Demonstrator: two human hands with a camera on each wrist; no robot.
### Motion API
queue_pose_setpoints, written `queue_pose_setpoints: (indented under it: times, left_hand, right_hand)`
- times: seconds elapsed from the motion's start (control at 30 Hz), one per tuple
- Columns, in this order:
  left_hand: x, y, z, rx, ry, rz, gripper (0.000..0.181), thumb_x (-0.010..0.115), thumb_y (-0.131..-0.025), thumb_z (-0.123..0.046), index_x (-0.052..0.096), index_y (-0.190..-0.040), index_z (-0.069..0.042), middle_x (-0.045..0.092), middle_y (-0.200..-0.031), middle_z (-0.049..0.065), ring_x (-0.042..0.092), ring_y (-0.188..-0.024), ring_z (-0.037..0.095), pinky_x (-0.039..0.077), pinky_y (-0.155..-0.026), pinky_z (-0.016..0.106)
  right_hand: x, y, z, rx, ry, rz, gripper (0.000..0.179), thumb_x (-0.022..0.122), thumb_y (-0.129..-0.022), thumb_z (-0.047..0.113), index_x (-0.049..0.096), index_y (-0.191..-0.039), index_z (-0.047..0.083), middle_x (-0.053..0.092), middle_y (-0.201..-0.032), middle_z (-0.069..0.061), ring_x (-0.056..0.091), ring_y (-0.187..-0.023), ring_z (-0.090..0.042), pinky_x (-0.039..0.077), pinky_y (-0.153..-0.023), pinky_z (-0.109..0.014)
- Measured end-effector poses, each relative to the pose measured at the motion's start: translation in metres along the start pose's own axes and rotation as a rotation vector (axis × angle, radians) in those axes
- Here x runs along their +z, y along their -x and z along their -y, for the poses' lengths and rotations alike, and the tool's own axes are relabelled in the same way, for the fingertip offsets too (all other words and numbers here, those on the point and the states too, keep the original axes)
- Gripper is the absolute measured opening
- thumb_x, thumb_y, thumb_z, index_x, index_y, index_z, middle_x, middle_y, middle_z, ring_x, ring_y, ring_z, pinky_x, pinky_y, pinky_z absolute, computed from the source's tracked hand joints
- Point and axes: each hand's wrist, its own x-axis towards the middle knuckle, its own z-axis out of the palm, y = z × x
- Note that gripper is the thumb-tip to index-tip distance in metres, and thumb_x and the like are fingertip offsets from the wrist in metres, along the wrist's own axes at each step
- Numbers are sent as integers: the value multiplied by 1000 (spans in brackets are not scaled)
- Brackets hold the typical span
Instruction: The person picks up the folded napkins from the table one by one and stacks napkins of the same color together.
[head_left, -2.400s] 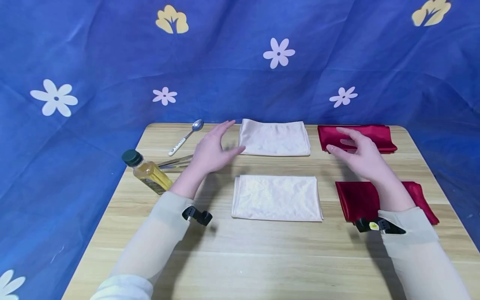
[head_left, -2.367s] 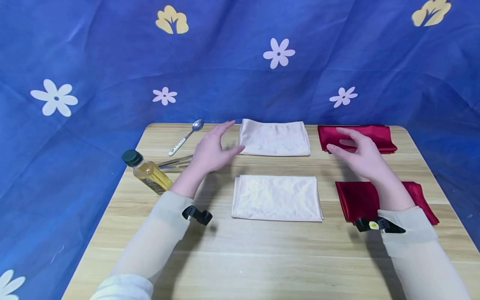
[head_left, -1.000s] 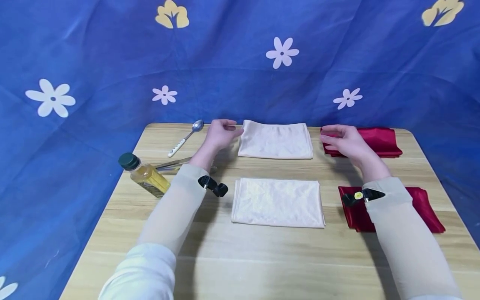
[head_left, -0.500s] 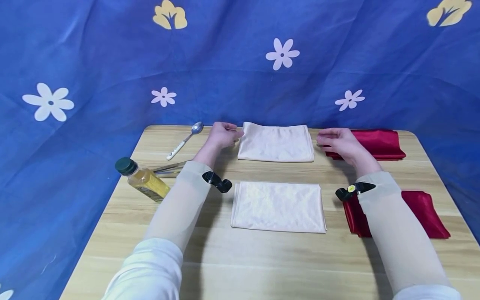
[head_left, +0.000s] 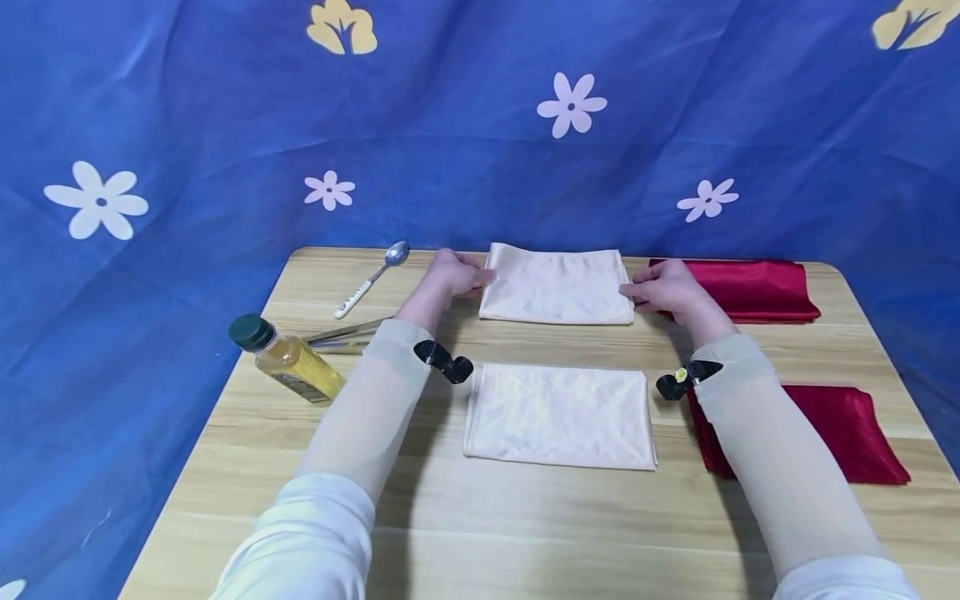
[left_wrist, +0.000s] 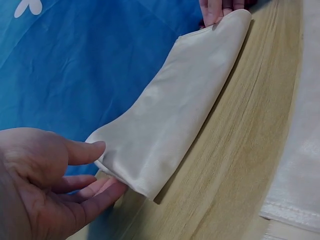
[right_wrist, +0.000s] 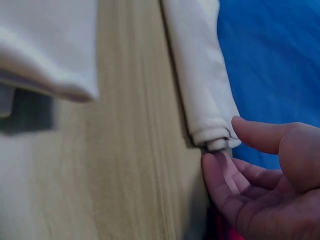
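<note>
Perhaps the folded, satiny white cloth (head_left: 557, 287) could come unfolded.
It sits at the back of the pale wooden table (head_left: 555, 342), bare left hand (head_left: 452, 273) and bare right hand (head_left: 667, 289) pinching opposite ends; a layer missed by either pinch could sag loose.

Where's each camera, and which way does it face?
Head: on head, facing forward and down over the table; left hand, right hand, sleeves.
Left wrist: on that wrist, facing the far white cloth; both hands, right partly.
Right wrist: on that wrist, facing that cloth's right end; right hand only.
Wrist views share: far white cloth, near white cloth.
</note>
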Motion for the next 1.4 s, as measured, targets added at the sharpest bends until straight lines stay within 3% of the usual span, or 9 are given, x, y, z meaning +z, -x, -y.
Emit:
queue_pose_setpoints:
  times: [0.13,0.23,0.4,0.57,0.7,0.83,1.0,1.2,1.4]
  left_hand:
    - [2,-2,-1,-17,-20,1,20,81,-95,-10,66,-102,1,64,-104,8,73,-87,18,63,-87,30]
    - [4,-3,-1,-4,-63,-7,23,82,-95,-15,64,-83,-7,63,-83,0,67,-68,13,58,-71,23]
    - [6,-5,3,13,-96,-2,40,82,-95,-17,52,-70,-11,49,-58,-5,50,-53,10,42,-54,24]
    - [8,-5,5,12,-52,-6,18,81,-95,-12,66,-95,-2,60,-95,3,59,-72,11,57,-70,25]
    - [10,-5,6,15,-12,8,32,79,-96,-8,67,-122,5,62,-121,14,63,-84,15,62,-86,32]
    - [12,-5,6,17,-12,15,34,79,-96,-7,67,-125,6,62,-119,13,64,-84,16,62,-84,32]
    - [13,-5,7,-6,-25,9,34,79,-96,-8,67,-126,5,61,-125,13,66,-95,18,62,-83,29]
    - [11,-6,7,-43,14,37,41,77,-98,-8,62,-134,5,59,-142,14,65,-121,24,60,-96,32]
    - [9,-4,8,-38,83,63,40,75,-98,-4,64,-135,7,63,-139,18,67,-118,24,59,-99,33]
  right_hand:
    - [6,-2,2,8,134,-85,41,82,-95,19,65,-118,-11,64,-98,-13,62,-69,-12,57,-58,-21]
    - [9,-5,3,2,223,-126,34,84,-93,24,66,-99,-5,60,-79,-7,55,-62,-17,45,-49,-27]
    - [13,-8,6,21,307,-160,36,84,-92,26,58,-89,1,54,-74,-8,51,-60,-20,40,-49,-31]
    - [16,-10,4,17,316,-154,36,83,-92,23,56,-80,3,50,-68,-5,48,-58,-19,37,-48,-30]
    - [14,-6,4,10,295,-118,35,81,-94,21,56,-75,5,46,-64,-2,45,-59,-19,33,-49,-30]
    - [9,1,5,-11,216,-32,29,75,-99,19,59,-83,1,53,-69,0,51,-62,-15,42,-53,-27]
    - [2,5,7,24,-15,136,25,67,-105,15,59,-114,-7,72,-89,0,70,-79,-11,63,-73,-29]
    - [-3,4,2,75,-78,180,36,72,-103,15,55,-124,-9,71,-94,0,71,-84,-8,64,-81,-29]
    - [-4,3,-1,51,-150,235,51,72,-103,11,50,-139,-17,75,-100,-1,72,-90,-10,63,-91,-33]
